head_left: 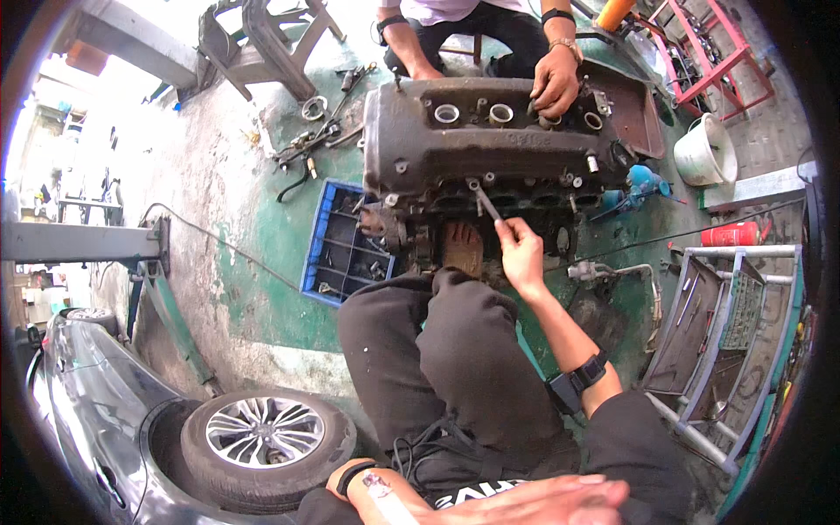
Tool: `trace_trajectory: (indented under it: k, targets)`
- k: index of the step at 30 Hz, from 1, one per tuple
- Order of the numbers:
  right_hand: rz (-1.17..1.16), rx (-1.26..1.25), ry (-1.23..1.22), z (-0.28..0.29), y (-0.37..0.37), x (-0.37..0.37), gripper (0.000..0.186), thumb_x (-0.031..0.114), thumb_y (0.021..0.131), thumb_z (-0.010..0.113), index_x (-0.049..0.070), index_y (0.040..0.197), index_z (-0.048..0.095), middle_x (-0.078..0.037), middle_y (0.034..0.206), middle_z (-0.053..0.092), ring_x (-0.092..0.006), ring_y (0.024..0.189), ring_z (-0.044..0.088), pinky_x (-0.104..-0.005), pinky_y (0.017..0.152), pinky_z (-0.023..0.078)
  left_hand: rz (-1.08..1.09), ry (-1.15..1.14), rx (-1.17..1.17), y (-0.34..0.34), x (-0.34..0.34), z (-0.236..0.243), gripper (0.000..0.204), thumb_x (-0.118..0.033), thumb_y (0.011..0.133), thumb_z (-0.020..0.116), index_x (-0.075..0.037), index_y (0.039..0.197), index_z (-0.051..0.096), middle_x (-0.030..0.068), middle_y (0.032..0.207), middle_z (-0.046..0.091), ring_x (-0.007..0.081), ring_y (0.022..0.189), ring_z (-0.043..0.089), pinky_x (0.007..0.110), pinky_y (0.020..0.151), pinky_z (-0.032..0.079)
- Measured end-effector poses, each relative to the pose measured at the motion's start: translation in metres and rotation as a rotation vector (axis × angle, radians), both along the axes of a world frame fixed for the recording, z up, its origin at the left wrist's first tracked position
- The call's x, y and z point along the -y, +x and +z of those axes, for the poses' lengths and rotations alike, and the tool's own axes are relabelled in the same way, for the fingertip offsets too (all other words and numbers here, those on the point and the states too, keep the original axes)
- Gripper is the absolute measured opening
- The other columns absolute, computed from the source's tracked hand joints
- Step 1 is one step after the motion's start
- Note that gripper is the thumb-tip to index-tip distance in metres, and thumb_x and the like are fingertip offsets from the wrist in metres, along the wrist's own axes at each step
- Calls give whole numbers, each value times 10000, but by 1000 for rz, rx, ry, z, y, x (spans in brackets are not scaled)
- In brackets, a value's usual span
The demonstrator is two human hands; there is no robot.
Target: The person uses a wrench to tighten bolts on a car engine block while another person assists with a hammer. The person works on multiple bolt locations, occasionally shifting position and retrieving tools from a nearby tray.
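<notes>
My right hand (523, 252) is closed around the handle of a metal wrench (489, 206). The wrench slants up to the left, its head at a bolt on the near side of a dark, grimy engine (437, 150). Low in the picture my left hand (547, 505) lies in front of my body, its fingers stretched out, holding nothing I can see. Across the engine a person crouches; one of their hands (557, 85) touches a round port on the cover. Their other hand (424, 72) is partly hidden behind the engine's far edge.
A blue divided tray (328, 241) with small parts stands left of the engine. Loose tools (324, 136) lie on the floor beyond it. At right are a white bucket (704, 150), a blue tool (646, 182) and a metal rack (724, 337). A car wheel (265, 442) is at lower left.
</notes>
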State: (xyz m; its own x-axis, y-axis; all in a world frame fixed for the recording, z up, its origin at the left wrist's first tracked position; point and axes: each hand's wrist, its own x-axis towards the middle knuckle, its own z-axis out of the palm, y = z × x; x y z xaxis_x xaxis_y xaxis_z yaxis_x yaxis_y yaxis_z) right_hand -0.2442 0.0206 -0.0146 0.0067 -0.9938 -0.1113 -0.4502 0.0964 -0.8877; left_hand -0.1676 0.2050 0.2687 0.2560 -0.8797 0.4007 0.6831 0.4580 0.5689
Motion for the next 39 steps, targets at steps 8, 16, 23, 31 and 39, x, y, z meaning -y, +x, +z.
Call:
trace_trajectory:
  k: [8,16,23,31,39]
  targets:
    - [201,-440,-200,34,-27,47,250,317,864,680,75,810,711,-135,726,675,-321,667,664,-433,575,496,-113,207,185,26,21,10,829,-669,948,266,44,1306,491,263,1199,606,471,1191,520,620,981,372]
    - [748,-998,-840,116,7,115,117,202,741,622,122,701,698,-56,723,679,-219,760,664,-346,657,514,-231,172,125,17,31,9,701,-648,956,300,-117,1384,464,320,1088,631,540,1039,592,635,879,454]
    - [589,-619,-792,107,-2,60,95,194,815,649,110,780,622,-41,682,603,-222,705,619,-351,609,492,-244,39,-227,7,48,3,545,-525,990,406,-181,1412,439,388,1041,617,593,1044,562,679,891,401]
    - [36,-101,-101,19,-29,9,213,284,850,695,72,826,696,-132,708,667,-319,630,651,-404,550,488,530,616,570,79,111,-58,610,-213,979,495,38,1477,247,214,1430,442,371,1329,417,429,1103,342]
    - [-21,-80,-144,8,-21,5,188,249,858,697,62,848,676,-127,669,638,-285,592,634,-380,540,452,617,985,990,164,181,-225,876,-229,842,760,70,1472,230,240,1481,356,267,1396,328,353,1131,269]
